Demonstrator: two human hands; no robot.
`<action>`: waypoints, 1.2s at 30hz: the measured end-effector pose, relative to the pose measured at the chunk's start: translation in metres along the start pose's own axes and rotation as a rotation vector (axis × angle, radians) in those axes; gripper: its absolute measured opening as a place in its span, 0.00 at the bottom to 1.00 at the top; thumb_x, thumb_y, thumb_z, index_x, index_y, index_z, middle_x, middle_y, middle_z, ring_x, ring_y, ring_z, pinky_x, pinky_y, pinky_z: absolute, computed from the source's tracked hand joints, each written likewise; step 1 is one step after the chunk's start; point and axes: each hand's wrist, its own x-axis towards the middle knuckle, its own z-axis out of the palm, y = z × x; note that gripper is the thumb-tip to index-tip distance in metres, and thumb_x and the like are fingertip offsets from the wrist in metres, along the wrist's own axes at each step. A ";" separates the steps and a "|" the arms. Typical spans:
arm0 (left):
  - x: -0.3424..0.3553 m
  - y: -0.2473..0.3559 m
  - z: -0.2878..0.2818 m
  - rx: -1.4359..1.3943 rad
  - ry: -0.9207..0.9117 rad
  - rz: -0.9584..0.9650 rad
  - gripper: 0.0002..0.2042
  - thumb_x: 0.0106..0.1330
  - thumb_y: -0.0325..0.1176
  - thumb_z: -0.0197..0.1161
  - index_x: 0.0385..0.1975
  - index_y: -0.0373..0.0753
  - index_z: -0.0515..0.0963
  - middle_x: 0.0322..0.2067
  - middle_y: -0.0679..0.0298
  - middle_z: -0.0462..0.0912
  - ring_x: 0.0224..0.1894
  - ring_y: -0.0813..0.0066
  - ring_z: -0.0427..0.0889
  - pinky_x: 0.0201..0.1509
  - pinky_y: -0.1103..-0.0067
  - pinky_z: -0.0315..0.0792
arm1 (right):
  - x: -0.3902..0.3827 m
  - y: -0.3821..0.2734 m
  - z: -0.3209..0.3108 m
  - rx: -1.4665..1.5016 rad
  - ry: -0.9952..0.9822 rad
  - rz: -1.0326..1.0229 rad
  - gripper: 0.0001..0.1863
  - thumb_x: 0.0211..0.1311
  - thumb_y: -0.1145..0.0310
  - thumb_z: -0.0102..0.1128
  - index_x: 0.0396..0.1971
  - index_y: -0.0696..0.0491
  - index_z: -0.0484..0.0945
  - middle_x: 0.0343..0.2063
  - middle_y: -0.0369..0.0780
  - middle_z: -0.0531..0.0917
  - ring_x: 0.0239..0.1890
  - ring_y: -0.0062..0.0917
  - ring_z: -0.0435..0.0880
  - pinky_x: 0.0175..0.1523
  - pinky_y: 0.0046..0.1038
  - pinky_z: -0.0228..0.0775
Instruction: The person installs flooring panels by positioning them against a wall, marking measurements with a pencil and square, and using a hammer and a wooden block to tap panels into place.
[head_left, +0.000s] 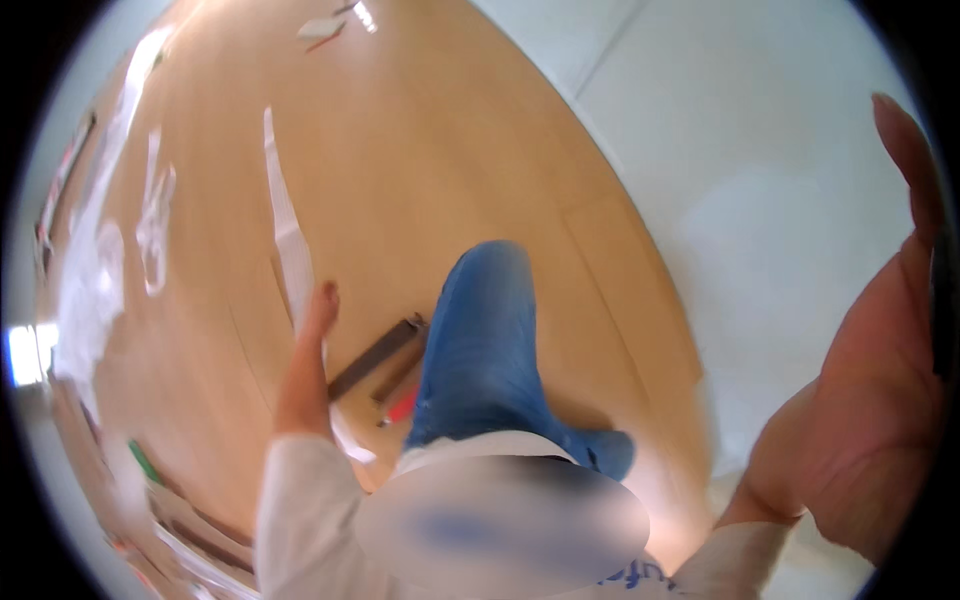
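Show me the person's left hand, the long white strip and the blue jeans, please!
Left hand [320, 310]: head view, on the middle of the hand.
Long white strip [289, 240]: head view, on its flat part beyond the hand.
Blue jeans [487, 335]: head view, on the thigh.

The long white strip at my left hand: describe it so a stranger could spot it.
On the brown floor, look left of the blue jeans to the left hand. The white strip runs from there to a narrow tip, flat, not looped like the white band farther left.
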 end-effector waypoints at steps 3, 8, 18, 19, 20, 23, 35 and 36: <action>0.086 0.038 -0.061 0.167 -0.069 -0.012 0.21 0.67 0.38 0.58 0.59 0.42 0.79 0.58 0.48 0.81 0.62 0.49 0.78 0.66 0.58 0.72 | 0.042 0.050 0.066 0.050 -0.018 0.089 0.31 0.71 0.54 0.60 0.68 0.55 0.69 0.70 0.50 0.69 0.70 0.44 0.72 0.70 0.41 0.67; 0.235 0.096 -0.072 0.101 -0.028 -0.039 0.23 0.66 0.39 0.58 0.62 0.47 0.78 0.67 0.53 0.74 0.69 0.49 0.71 0.72 0.58 0.67 | 0.058 0.115 0.181 -0.001 -0.088 0.455 0.24 0.67 0.70 0.66 0.61 0.60 0.75 0.65 0.50 0.75 0.67 0.45 0.74 0.68 0.38 0.68; 0.508 0.035 -0.008 0.202 0.492 -0.325 0.28 0.73 0.48 0.54 0.72 0.45 0.68 0.75 0.51 0.61 0.78 0.52 0.55 0.80 0.52 0.47 | 0.067 0.360 0.556 0.256 -1.017 0.570 0.17 0.71 0.65 0.59 0.54 0.58 0.79 0.49 0.48 0.84 0.53 0.44 0.81 0.59 0.40 0.74; 0.519 0.038 0.005 0.216 0.449 -0.326 0.30 0.74 0.49 0.53 0.73 0.44 0.65 0.76 0.51 0.57 0.79 0.52 0.51 0.81 0.53 0.44 | 0.084 0.384 0.604 0.255 -1.170 0.607 0.18 0.73 0.63 0.57 0.55 0.57 0.78 0.50 0.49 0.83 0.53 0.46 0.81 0.60 0.42 0.73; 0.526 0.060 0.007 0.214 0.392 -0.308 0.31 0.74 0.50 0.52 0.74 0.43 0.63 0.78 0.51 0.54 0.80 0.53 0.48 0.82 0.53 0.41 | 0.090 0.409 0.647 0.294 -1.152 0.601 0.19 0.73 0.63 0.55 0.59 0.56 0.77 0.54 0.51 0.81 0.57 0.48 0.79 0.63 0.43 0.71; 0.551 0.082 -0.034 0.242 0.302 -0.308 0.33 0.73 0.51 0.52 0.76 0.46 0.61 0.79 0.53 0.50 0.82 0.54 0.45 0.82 0.53 0.37 | 0.111 0.469 0.798 0.322 -1.082 0.407 0.24 0.77 0.62 0.49 0.68 0.53 0.71 0.69 0.53 0.70 0.69 0.51 0.70 0.74 0.48 0.62; 0.549 0.049 -0.003 0.227 0.195 -0.365 0.33 0.68 0.45 0.55 0.75 0.49 0.62 0.80 0.60 0.52 0.82 0.56 0.42 0.82 0.50 0.35 | 0.376 0.521 1.217 0.329 -0.391 0.184 0.20 0.67 0.71 0.56 0.59 0.56 0.71 0.59 0.56 0.76 0.60 0.54 0.76 0.63 0.49 0.72; 0.548 0.047 0.000 0.226 0.199 -0.364 0.34 0.67 0.45 0.56 0.75 0.49 0.62 0.79 0.60 0.52 0.82 0.55 0.43 0.82 0.50 0.35 | 0.387 0.525 1.231 0.258 -0.343 0.123 0.21 0.68 0.71 0.55 0.59 0.55 0.71 0.59 0.55 0.76 0.61 0.53 0.76 0.63 0.48 0.72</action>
